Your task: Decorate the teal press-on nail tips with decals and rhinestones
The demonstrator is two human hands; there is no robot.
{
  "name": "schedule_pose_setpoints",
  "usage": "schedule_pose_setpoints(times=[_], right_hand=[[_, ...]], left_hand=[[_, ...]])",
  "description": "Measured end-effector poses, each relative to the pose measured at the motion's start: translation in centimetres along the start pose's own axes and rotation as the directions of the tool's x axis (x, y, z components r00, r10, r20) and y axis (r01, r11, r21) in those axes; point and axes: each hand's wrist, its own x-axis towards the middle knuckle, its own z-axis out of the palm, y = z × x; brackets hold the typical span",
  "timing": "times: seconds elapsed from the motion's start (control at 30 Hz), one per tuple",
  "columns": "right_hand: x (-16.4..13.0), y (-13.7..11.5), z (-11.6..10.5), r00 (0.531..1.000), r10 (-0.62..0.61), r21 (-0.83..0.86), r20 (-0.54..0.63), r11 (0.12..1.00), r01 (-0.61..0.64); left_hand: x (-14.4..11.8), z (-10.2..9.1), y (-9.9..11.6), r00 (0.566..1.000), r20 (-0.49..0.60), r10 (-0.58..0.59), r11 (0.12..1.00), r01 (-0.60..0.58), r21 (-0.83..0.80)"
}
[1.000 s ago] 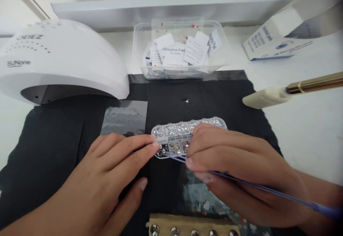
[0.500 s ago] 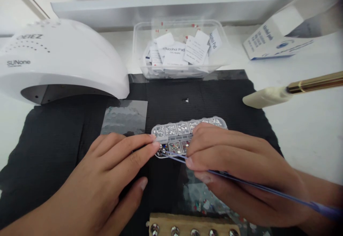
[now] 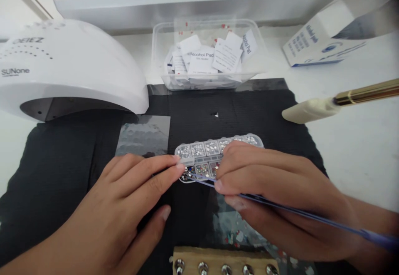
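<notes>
A clear compartment case (image 3: 207, 159) of small rhinestones lies in front of me, with silvery stones in the far row and mixed colours in the near row. My left hand (image 3: 131, 202) rests palm down beside it, fingers stretched out, its fingertips touching the case's left end by a small lid flap. Its thumb stands apart. My right hand (image 3: 277, 187) pinches a pair of blue-purple tweezers (image 3: 368, 235), hiding the case's near right part. The tips reach into the near left compartment of dark stones; I cannot tell whether they grip a stone.
A white nail lamp (image 3: 77, 67) stands at left on the black mat (image 3: 62, 150). Behind are a clear tub (image 3: 158, 50) of alcohol pads and a box (image 3: 311, 46). A brush-like gold-handled tool (image 3: 361, 95) is at right. A wooden stand (image 3: 215, 257) with metal studs sits in front.
The view has shifted slightly. Both hands keep nearly the same place at the case, and the tweezer tips, a little apart before, look closer together.
</notes>
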Motion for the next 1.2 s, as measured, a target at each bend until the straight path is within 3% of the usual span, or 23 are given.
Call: schedule_pose_setpoints(times=[0.3, 0.93, 1.2], right_hand=[[-0.03, -0.05, 0.03, 0.998, 0.041, 0.007, -0.055, 0.999, -0.041], [0.01, -0.28, -0.03, 0.998, 0.054, 0.005, -0.044, 0.999, -0.054], [-0.21, 0.15, 0.15, 0.997, 0.038, 0.046, -0.070, 0.998, -0.035]], left_hand=[[-0.03, -0.05, 0.23, 0.999, -0.031, -0.022, 1.000, 0.021, -0.015], [-0.04, 0.01, 0.18, 0.998, -0.058, -0.031, 0.999, 0.029, -0.023], [0.04, -0.10, 0.31, 1.000, -0.022, -0.017, 1.000, 0.016, -0.022]])
